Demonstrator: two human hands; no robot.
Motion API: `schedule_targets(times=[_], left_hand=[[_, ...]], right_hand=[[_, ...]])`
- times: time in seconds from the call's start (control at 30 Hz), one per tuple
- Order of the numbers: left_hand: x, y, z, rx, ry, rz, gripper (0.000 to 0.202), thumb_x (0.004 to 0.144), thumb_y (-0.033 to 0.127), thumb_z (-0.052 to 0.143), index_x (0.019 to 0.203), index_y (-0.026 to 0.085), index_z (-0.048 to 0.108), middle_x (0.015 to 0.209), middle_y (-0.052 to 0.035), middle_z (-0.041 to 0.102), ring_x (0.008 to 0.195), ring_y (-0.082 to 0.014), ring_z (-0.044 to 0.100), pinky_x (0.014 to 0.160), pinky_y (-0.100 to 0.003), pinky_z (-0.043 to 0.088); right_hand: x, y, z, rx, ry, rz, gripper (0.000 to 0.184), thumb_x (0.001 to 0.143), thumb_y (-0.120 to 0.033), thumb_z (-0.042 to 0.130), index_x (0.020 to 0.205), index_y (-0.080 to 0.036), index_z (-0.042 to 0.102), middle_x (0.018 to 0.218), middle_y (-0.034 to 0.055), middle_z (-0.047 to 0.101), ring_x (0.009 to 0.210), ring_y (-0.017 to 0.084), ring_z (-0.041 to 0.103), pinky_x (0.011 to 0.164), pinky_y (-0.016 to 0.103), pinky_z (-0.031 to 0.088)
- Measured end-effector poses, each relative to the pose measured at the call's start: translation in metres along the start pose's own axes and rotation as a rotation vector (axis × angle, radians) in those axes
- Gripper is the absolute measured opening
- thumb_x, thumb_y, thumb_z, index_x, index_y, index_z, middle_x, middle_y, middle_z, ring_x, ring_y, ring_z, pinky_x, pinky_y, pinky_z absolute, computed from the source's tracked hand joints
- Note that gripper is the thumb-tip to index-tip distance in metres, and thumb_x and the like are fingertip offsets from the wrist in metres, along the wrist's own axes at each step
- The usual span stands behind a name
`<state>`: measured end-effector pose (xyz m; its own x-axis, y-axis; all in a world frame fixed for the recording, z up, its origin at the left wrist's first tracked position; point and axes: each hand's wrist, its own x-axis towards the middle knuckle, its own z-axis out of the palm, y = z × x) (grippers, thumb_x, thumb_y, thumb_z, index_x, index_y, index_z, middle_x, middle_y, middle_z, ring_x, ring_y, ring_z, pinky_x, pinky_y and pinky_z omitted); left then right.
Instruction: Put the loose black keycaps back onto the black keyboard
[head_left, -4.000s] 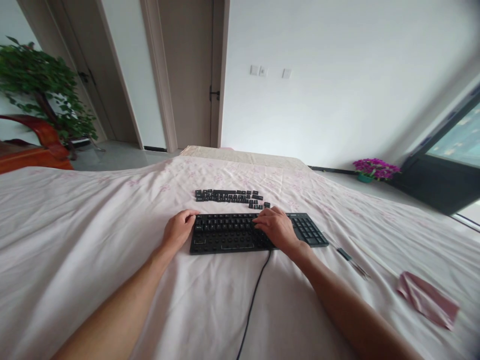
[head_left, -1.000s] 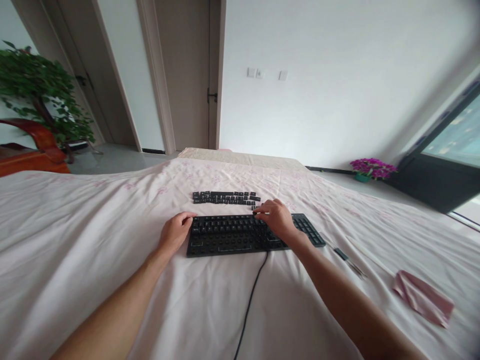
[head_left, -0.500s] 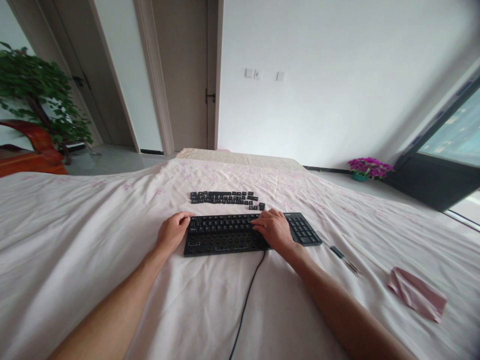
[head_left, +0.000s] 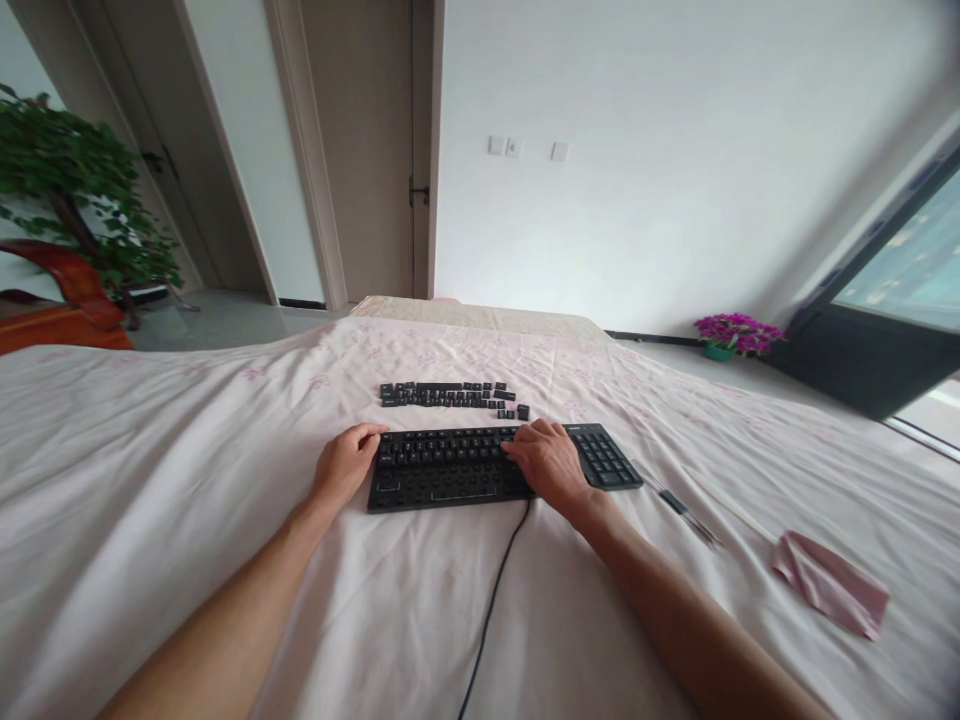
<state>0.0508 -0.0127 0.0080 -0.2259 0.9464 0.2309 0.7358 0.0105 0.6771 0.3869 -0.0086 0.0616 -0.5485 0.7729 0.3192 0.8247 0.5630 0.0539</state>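
A black keyboard lies on the cloth in front of me. Its upper rows carry keycaps, while the lower rows on the main block are bare. My left hand holds the keyboard's upper left corner, fingers closed. Over the right part of the letter rows, my right hand has its thumb and fingers drawn together at the keys. Whatever is between those fingertips is hidden. Behind the keyboard, loose black keycaps lie in rough rows, among them a long space bar.
A wire keycap puller with a dark handle lies right of the keyboard, near a pink cloth. The keyboard's cable runs toward me. The floral cloth has folds. Purple flowers stand beyond.
The view has shifted very slightly. Both hands stay in nearly the same places, and the keyboard and loose keycaps look unchanged.
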Motion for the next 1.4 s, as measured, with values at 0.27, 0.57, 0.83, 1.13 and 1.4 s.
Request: schedule_targets(times=[0.27, 0.57, 0.83, 1.13, 1.4], left_hand=[[0.0, -0.001, 0.001, 0.005, 0.001, 0.0, 0.032, 0.086, 0.034, 0.046, 0.105, 0.027, 0.071, 0.108, 0.0023, 0.073, 0.096, -0.0175, 0.066, 0.081, -0.024, 0.047], [0.0, -0.002, 0.001, 0.01, 0.003, 0.0, 0.032, 0.086, 0.034, 0.046, 0.105, 0.029, 0.071, 0.108, 0.0031, 0.073, 0.096, -0.0176, 0.066, 0.083, -0.025, 0.047], [0.003, -0.007, 0.005, -0.01, 0.007, 0.025, 0.031, 0.086, 0.033, 0.045, 0.102, 0.028, 0.071, 0.108, 0.0026, 0.073, 0.099, -0.0174, 0.066, 0.084, -0.024, 0.047], [0.002, -0.005, 0.004, -0.004, 0.003, 0.008, 0.032, 0.085, 0.033, 0.046, 0.105, 0.029, 0.071, 0.108, 0.0025, 0.073, 0.099, -0.0174, 0.066, 0.082, -0.023, 0.047], [0.003, -0.006, 0.004, -0.02, 0.001, 0.012, 0.032, 0.086, 0.034, 0.046, 0.105, 0.029, 0.071, 0.108, 0.0018, 0.073, 0.099, -0.0175, 0.066, 0.086, -0.024, 0.048]], right_hand=[[-0.011, -0.01, -0.003, -0.118, -0.101, -0.016, 0.043, 0.083, -0.007, 0.051, 0.121, -0.025, 0.061, 0.103, 0.0074, 0.062, 0.096, 0.022, 0.045, 0.076, 0.035, 0.026], [-0.003, 0.001, -0.008, 0.004, -0.128, -0.004, 0.044, 0.082, -0.006, 0.049, 0.112, -0.031, 0.069, 0.102, 0.0042, 0.064, 0.095, 0.02, 0.047, 0.08, 0.032, 0.029], [0.052, 0.043, 0.009, 0.076, 0.034, 0.258, 0.021, 0.089, -0.029, 0.057, 0.095, -0.032, 0.076, 0.104, 0.002, 0.068, 0.097, 0.022, 0.049, 0.082, 0.032, 0.032], [0.09, 0.048, 0.029, -0.069, -0.102, 0.216, 0.012, 0.082, -0.028, 0.066, 0.085, -0.028, 0.077, 0.105, 0.0037, 0.068, 0.102, 0.023, 0.048, 0.082, 0.033, 0.029], [0.098, 0.049, 0.033, -0.16, -0.178, 0.112, 0.013, 0.083, -0.028, 0.064, 0.086, -0.026, 0.077, 0.103, 0.0055, 0.068, 0.102, 0.023, 0.047, 0.081, 0.034, 0.029]])
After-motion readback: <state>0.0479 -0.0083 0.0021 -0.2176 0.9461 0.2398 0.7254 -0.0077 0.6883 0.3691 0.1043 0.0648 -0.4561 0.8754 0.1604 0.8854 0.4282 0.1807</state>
